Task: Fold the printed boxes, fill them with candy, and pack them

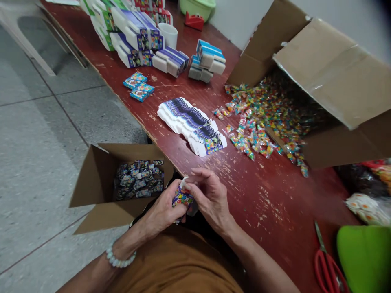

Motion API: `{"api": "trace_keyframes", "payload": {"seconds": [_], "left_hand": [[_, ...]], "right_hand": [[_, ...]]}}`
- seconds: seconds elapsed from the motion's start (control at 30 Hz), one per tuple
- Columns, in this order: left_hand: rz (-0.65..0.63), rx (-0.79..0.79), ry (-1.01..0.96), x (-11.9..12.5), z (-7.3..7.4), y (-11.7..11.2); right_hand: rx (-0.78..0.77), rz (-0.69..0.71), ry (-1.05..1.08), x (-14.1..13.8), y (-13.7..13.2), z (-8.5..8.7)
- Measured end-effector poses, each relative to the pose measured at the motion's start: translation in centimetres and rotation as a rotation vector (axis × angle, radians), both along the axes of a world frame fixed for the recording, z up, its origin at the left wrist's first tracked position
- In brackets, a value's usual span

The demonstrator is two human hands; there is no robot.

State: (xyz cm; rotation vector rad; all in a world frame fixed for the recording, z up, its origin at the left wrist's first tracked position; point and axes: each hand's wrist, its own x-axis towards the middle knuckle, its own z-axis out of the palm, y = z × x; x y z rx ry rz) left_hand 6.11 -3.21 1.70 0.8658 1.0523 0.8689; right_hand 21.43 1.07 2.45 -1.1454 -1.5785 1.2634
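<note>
Near the table's front edge, my left hand [168,205] is wrapped round a small printed candy box [182,198], purple and many-coloured, with a white flap at its top. Above that flap my right hand [209,195] has thumb and fingers drawn together at the box's upper end; whether they grip the flap or something small is hard to make out. A fanned row of flat purple-and-white boxes [192,126] lies on the table just beyond my hands. To its right, small wrapped candies [253,122] spill from a big cardboard carton [332,73].
On the floor side, an open carton [91,175] holds many small filled boxes. Stacked folded boxes [137,32], a white cup [168,36] and blue boxes [139,86] stand farther back. Red-handled scissors [326,264] and a green thing [365,256] lie at the right.
</note>
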Motion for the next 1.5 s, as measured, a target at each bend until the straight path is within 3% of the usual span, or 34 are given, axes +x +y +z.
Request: {"api": "trace_keyframes", "payload": {"seconds": [0.1,0.23,0.37,0.5,0.57,0.67,0.8,0.93,1.0,1.07,1.17,1.23,1.43,1.5], "left_hand": [[0.06,-0.01,-0.076,-0.6,-0.7,-0.3],[0.182,-0.096,-0.277,-1.5,-1.7,-0.8],[0.22,-0.143,-0.309,-2.2,-2.4,-1.4],[0.227,0.021,-0.16,-3.0,-2.5,-2.0],[0.27,0.023,-0.163,-3.4,-2.4,-2.2],[0.332,-0.107,-0.373,-4.0,-2.3,-2.5],[0.427,-0.202,-0.502,-4.6,-2.8,-3.0],[0.446,-0.121,-0.451,-5.1,-3.7,-3.6],[0.461,-0.115,-0.449,-5.4,-3.9,-3.8],[0.493,-0.164,-0.506,-5.6,-4.0,-3.7],[0.526,-0.273,-0.603,-5.7,-4.2,-3.7],[0.544,-0.315,-0.614,-5.6,-4.5,-3.7],[0.567,-0.292,-0.487,-5.4,-5.8,-4.2],[0.539,-0.308,-0.517,-5.8,-5.8,-4.2]], "right_hand": [[-0.092,0.053,-0.026,-0.3,-0.2,0.0],[-0.187,-0.013,0.102,-1.1,0.2,0.4],[-0.356,0.175,0.033,-1.6,0.9,0.9],[-0.424,0.32,0.005,-2.6,0.8,0.9],[-0.383,0.294,0.025,-3.5,0.5,0.4],[-0.352,0.189,0.041,-5.0,0.0,-0.6],[-0.611,0.127,0.189,-6.7,-0.2,-1.5],[-0.843,0.254,0.221,-7.9,-0.2,-1.9],[-0.741,0.269,0.163,-8.2,-0.2,-2.1],[-0.456,0.272,0.058,-8.2,0.0,-2.2],[-0.057,0.434,-0.116,-8.1,0.4,-2.1],[0.003,0.515,-0.182,-8.2,0.7,-2.1],[-0.504,0.401,-0.164,-9.0,0.6,-3.3],[-0.584,0.373,-0.118,-9.3,0.6,-3.5]]}}
